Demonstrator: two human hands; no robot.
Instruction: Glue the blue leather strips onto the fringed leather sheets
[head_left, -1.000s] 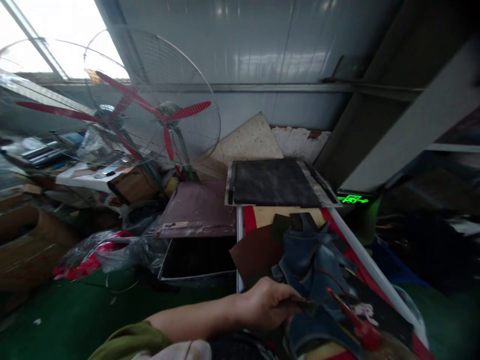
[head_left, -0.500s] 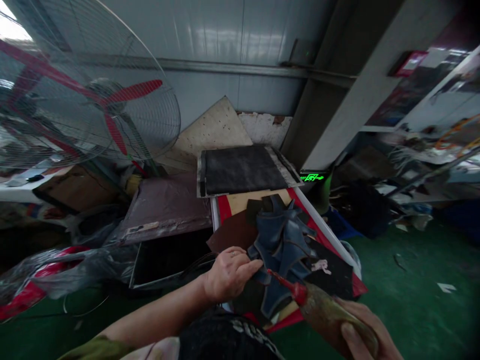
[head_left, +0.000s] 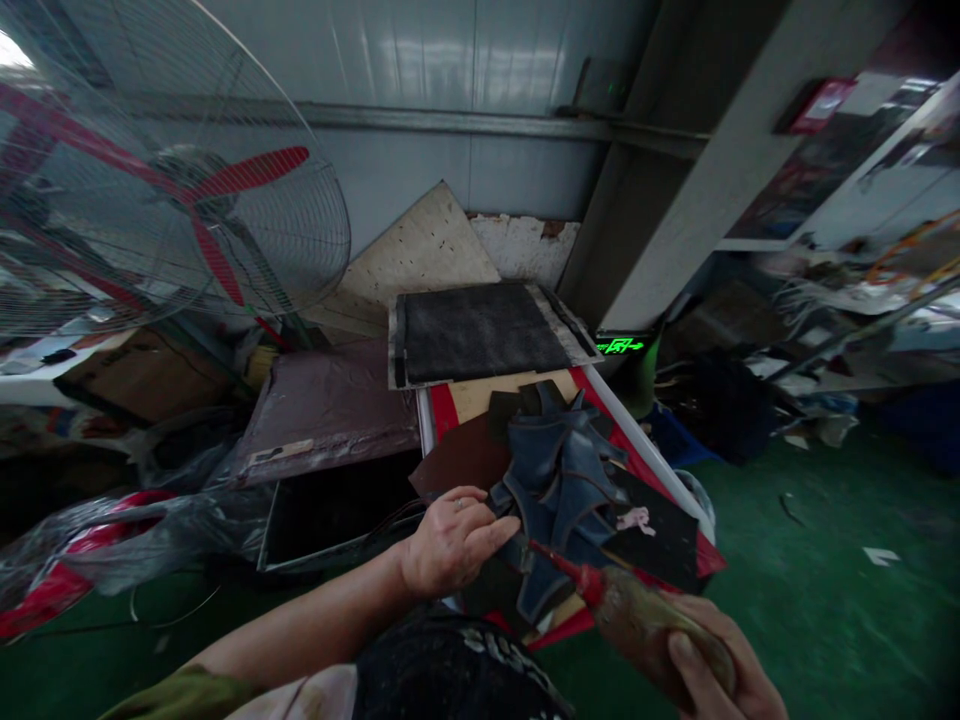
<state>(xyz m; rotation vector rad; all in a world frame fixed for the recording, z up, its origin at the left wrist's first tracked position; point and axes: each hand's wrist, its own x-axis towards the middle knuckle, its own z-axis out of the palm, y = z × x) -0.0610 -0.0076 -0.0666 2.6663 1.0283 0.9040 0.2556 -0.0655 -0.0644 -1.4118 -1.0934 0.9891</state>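
In the head view a pile of dark blue leather-like cut pieces (head_left: 559, 470) with pale brown edges lies on the work table. My left hand (head_left: 454, 540), a ring on one finger, is closed at the near left edge of the pile, pinching the edge of a blue piece (head_left: 517, 550). My right hand (head_left: 720, 650) is wrapped round a murky, yellowish squeeze bottle (head_left: 645, 625), tilted with its red nozzle (head_left: 562, 568) towards the left hand. The nozzle's tip is at the blue piece; whether it touches, I cannot tell.
Brown sheet (head_left: 465, 455) and black sheet (head_left: 660, 530) lie under the pile; a pink scrap (head_left: 636, 520) rests on the black one. Behind is a dark board (head_left: 480, 335). To the left stand a covered brown box (head_left: 337, 405) and a large caged fan (head_left: 202, 190).
The view has shifted slightly. The bottle's nozzle has moved a little closer to my left hand and the blue piece. Both hands keep their grip.
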